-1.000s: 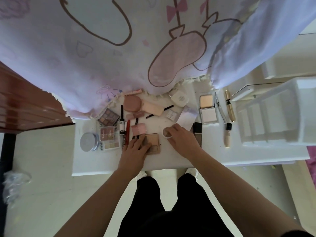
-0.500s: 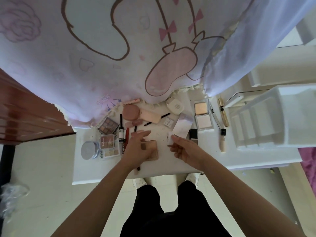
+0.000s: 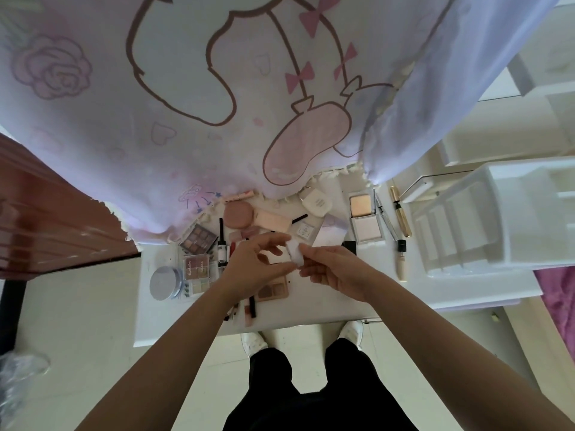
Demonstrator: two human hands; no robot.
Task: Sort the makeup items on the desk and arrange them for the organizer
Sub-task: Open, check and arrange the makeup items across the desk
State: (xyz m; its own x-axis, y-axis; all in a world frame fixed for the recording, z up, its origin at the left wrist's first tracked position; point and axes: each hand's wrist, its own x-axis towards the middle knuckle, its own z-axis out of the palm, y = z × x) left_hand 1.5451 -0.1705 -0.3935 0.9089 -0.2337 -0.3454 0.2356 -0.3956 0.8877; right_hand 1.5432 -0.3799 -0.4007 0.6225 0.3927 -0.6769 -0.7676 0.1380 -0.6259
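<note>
White desk [image 3: 174, 325], makeup [image 3: 199, 239] scattered; organizer [image 3: 466, 231] at three o'clock. Left hand [image 3: 255, 265] and right hand [image 3: 336, 270] both pinch a small white pot [image 3: 294, 254].

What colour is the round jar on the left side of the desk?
The round jar is silvery grey, seen best in the head view.

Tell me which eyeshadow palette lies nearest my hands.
The beige palette partly under your left hand; the dark palette and clear-cased palette sit further left.
</note>
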